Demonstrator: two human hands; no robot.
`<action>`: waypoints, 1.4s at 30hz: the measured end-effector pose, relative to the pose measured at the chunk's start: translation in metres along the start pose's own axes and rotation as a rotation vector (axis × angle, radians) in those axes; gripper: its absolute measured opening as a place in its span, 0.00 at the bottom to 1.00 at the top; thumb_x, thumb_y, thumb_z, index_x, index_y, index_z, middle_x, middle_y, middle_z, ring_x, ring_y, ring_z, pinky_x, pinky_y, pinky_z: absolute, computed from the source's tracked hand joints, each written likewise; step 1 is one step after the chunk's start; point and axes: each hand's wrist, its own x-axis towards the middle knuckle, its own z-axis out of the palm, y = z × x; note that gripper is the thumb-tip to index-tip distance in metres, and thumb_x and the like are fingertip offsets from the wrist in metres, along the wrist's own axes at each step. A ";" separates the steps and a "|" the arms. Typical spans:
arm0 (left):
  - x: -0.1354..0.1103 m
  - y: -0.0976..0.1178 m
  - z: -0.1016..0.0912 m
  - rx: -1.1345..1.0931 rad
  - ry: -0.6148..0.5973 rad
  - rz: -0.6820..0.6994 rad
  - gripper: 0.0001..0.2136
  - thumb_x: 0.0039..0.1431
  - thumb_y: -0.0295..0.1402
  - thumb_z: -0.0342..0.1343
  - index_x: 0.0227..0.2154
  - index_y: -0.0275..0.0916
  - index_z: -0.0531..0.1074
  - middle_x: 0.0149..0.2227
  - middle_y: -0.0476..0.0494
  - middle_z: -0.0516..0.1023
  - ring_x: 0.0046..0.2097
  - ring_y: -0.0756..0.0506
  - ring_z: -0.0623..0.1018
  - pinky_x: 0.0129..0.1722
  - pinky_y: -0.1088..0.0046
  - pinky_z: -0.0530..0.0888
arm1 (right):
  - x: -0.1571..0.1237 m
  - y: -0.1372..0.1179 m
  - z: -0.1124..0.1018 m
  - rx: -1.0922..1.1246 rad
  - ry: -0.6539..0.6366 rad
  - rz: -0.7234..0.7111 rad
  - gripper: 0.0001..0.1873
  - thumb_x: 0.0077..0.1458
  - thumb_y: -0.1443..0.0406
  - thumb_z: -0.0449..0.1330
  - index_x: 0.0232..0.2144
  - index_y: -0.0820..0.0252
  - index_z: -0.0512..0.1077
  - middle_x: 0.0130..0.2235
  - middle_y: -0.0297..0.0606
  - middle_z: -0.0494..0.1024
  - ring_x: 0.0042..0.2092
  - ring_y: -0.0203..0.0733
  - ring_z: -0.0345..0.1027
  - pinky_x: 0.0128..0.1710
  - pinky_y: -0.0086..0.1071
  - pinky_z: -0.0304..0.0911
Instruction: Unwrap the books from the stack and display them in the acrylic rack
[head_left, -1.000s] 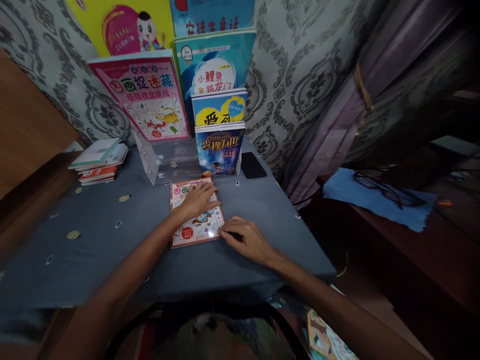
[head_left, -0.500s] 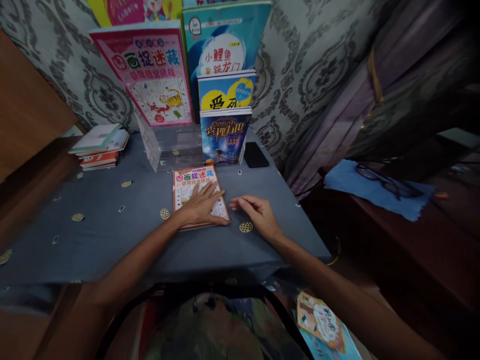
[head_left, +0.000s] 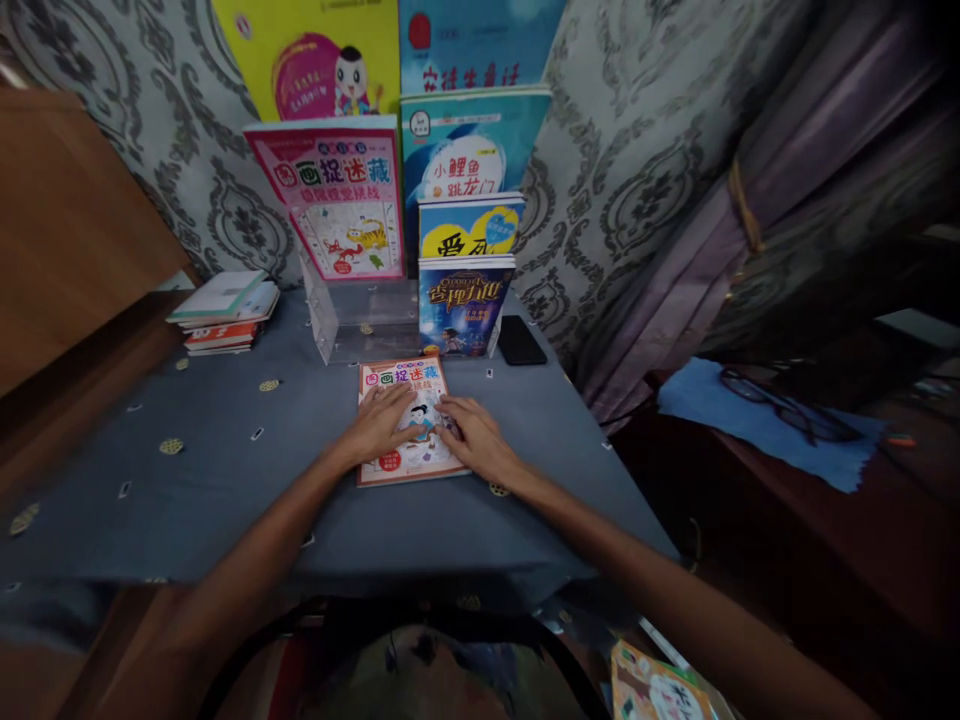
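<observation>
Under the loosely spread fingers of the left hand [head_left: 384,425] and the gently curved fingers of the right hand [head_left: 476,437], a rectangular paper book with a pale, red-edged cover [head_left: 418,416] lies flat on the desk draped in grey-blue cloth [head_left: 225,515]. The right thumb stands apart from its forefinger, over the cover. Beyond the fingers stands a clear plastic book rack [head_left: 323,318]. Light, even pressure from both sides would probably steady the book best without creasing its corners.

the flat paper book [head_left: 424,467] looks smooth and faintly glossy, the tabletop [head_left: 187,510] matt cloth, the display stand [head_left: 325,325] clear, shiny plastic.
</observation>
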 end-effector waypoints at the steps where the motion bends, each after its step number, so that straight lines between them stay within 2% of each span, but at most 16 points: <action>1: 0.000 -0.006 -0.001 0.017 0.027 -0.036 0.28 0.67 0.49 0.46 0.65 0.39 0.60 0.69 0.33 0.58 0.71 0.38 0.56 0.68 0.49 0.50 | 0.009 -0.001 0.003 -0.045 -0.026 0.014 0.19 0.62 0.63 0.55 0.54 0.61 0.71 0.59 0.50 0.73 0.61 0.52 0.64 0.60 0.49 0.60; 6: 0.000 -0.026 -0.003 0.088 0.182 -0.231 0.24 0.68 0.43 0.46 0.62 0.39 0.62 0.68 0.31 0.61 0.69 0.35 0.59 0.65 0.44 0.57 | 0.053 -0.006 0.009 -0.184 -0.119 0.081 0.21 0.64 0.63 0.55 0.58 0.62 0.68 0.63 0.51 0.66 0.64 0.52 0.59 0.61 0.47 0.57; 10: 0.002 -0.034 0.001 0.130 0.240 -0.261 0.24 0.68 0.42 0.46 0.62 0.36 0.62 0.66 0.28 0.62 0.68 0.34 0.61 0.64 0.48 0.61 | 0.073 -0.006 0.011 -0.238 -0.092 0.140 0.21 0.65 0.63 0.52 0.58 0.64 0.67 0.64 0.53 0.65 0.64 0.53 0.58 0.61 0.47 0.57; 15: 0.006 -0.043 0.005 0.142 0.250 -0.194 0.23 0.68 0.42 0.45 0.61 0.36 0.63 0.64 0.30 0.66 0.68 0.36 0.63 0.65 0.54 0.62 | 0.073 -0.006 0.022 -0.306 -0.048 0.171 0.23 0.66 0.64 0.49 0.59 0.71 0.65 0.65 0.57 0.63 0.67 0.55 0.54 0.64 0.48 0.52; 25: 0.013 -0.043 0.006 0.180 0.249 -0.198 0.24 0.68 0.41 0.46 0.60 0.31 0.62 0.64 0.27 0.65 0.67 0.36 0.63 0.66 0.56 0.60 | 0.075 -0.002 0.023 -0.345 -0.040 0.125 0.23 0.66 0.64 0.49 0.60 0.69 0.65 0.64 0.56 0.65 0.65 0.54 0.56 0.63 0.45 0.53; 35: 0.008 -0.037 0.000 0.225 0.225 -0.233 0.25 0.69 0.42 0.46 0.62 0.33 0.62 0.66 0.30 0.64 0.68 0.36 0.62 0.64 0.57 0.62 | 0.074 -0.003 0.022 -0.378 -0.040 0.144 0.25 0.66 0.62 0.49 0.61 0.67 0.64 0.66 0.54 0.63 0.67 0.53 0.54 0.64 0.47 0.50; 42: 0.007 -0.038 0.004 0.224 0.237 -0.234 0.25 0.69 0.41 0.45 0.63 0.33 0.62 0.67 0.30 0.62 0.68 0.36 0.61 0.64 0.55 0.61 | 0.075 -0.004 0.020 -0.396 -0.047 0.173 0.27 0.66 0.60 0.50 0.62 0.68 0.63 0.66 0.54 0.62 0.66 0.54 0.54 0.63 0.46 0.51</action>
